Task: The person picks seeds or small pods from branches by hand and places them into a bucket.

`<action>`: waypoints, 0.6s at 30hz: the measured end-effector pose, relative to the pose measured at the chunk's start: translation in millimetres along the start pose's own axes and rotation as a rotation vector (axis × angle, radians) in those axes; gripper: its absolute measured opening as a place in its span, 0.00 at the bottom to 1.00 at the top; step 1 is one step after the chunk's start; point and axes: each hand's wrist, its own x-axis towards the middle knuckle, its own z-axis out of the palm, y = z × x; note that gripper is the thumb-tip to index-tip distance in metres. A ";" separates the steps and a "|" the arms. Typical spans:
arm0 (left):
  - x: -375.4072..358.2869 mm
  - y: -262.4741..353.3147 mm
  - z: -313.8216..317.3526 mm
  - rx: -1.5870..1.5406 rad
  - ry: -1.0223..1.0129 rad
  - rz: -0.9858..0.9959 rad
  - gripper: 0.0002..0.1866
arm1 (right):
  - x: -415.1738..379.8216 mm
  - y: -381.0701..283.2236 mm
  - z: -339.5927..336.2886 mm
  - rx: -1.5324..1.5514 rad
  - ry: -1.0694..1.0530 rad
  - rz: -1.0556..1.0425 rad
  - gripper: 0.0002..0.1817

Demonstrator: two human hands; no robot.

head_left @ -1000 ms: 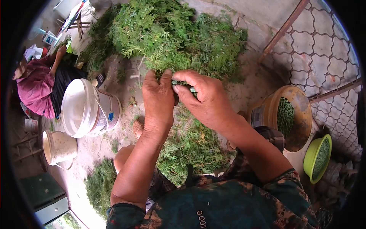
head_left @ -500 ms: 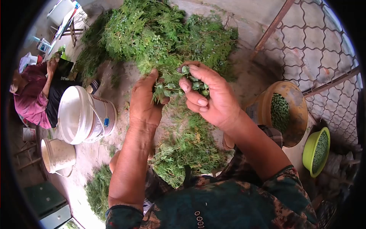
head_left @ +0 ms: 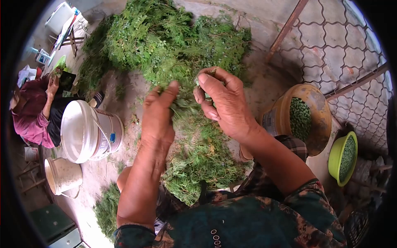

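My left hand [head_left: 159,113] is closed round a green sprig [head_left: 182,110], blurred by motion, whose feathery leaves stick out toward the right. Close beside it, my right hand [head_left: 223,99] has its fingers curled and pinched over small green cones, mostly hidden by the fingers. Beyond both hands lies a large heap of green branches [head_left: 153,37] on the floor. A smaller pile of cut foliage [head_left: 202,161] lies below them, between my knees.
A white lidded bucket [head_left: 76,132] and an open bucket [head_left: 66,175] stand left, near a seated person [head_left: 33,107]. At right are a tan bucket [head_left: 320,120] with green cones, a lime basin [head_left: 339,159] and a wire mesh fence [head_left: 331,41].
My left hand has turned and the sprig has come away from my right hand. The fingers of my right hand have closed further over the cones.
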 end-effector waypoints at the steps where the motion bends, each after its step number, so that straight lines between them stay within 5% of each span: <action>1: 4.4 -1.4 -3.2 -0.107 0.123 0.010 0.08 | -0.1 -2.1 1.2 -0.003 0.003 0.006 0.07; 6: -10.4 13.5 3.4 -0.018 -0.003 0.109 0.10 | 3.6 15.0 1.9 -0.423 0.039 -0.142 0.04; 8: -12.5 9.6 8.6 0.043 -0.030 0.206 0.10 | 7.0 23.9 -2.1 -0.741 0.073 -0.404 0.07; 16: -13.2 -0.5 7.0 0.505 -0.079 0.338 0.05 | 5.9 26.2 -0.5 -1.113 0.095 -0.450 0.10; 18: -12.5 -2.0 10.7 0.387 -0.052 0.369 0.05 | 9.6 31.9 -1.5 -1.138 0.086 -0.481 0.11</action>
